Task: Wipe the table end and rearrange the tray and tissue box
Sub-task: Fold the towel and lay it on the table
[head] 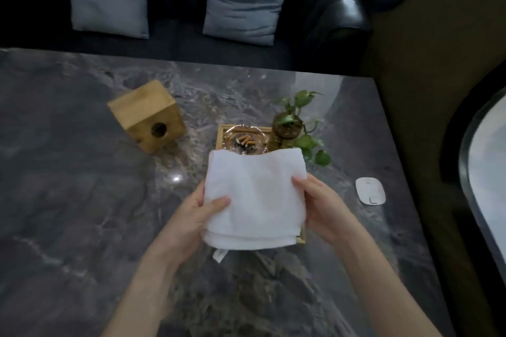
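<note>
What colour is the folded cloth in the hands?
White, plain; the cloth shows clearly in the head view.

Wooden tissue box left of tray

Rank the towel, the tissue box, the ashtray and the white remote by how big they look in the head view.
1. Towel, though it is held nearest the camera.
2. Tissue box.
3. Ashtray, partly hidden behind the towel, so unsure against the remote.
4. Remote.

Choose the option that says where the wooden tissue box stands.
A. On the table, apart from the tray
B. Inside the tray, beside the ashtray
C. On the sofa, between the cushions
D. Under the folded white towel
A: the wooden tissue box sits on the bare marble table, clear of the tray.
</note>
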`<action>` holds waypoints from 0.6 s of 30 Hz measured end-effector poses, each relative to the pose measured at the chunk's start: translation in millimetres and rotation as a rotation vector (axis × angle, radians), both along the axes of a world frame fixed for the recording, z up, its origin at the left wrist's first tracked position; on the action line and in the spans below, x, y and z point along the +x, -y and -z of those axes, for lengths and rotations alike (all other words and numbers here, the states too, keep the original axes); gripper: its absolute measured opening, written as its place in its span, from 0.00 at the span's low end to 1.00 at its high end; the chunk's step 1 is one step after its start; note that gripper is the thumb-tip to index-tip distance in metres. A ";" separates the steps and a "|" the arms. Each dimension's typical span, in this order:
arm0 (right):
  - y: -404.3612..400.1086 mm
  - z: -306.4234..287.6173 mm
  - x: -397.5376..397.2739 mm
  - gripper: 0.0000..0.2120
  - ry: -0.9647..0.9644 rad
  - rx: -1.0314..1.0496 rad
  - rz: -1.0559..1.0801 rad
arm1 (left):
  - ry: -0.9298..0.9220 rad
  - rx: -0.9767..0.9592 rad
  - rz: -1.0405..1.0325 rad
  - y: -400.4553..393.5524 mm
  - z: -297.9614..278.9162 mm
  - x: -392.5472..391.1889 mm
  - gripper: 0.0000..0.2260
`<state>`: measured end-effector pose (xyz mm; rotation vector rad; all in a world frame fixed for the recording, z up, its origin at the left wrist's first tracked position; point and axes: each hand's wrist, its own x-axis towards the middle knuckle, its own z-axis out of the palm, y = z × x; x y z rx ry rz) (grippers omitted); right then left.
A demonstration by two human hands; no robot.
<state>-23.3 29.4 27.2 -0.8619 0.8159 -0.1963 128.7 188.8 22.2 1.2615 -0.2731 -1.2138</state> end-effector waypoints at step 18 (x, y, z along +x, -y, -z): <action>-103.0 82.4 180.6 0.08 -0.353 -0.495 -0.169 | 0.125 0.263 0.008 -88.1 87.1 171.5 0.14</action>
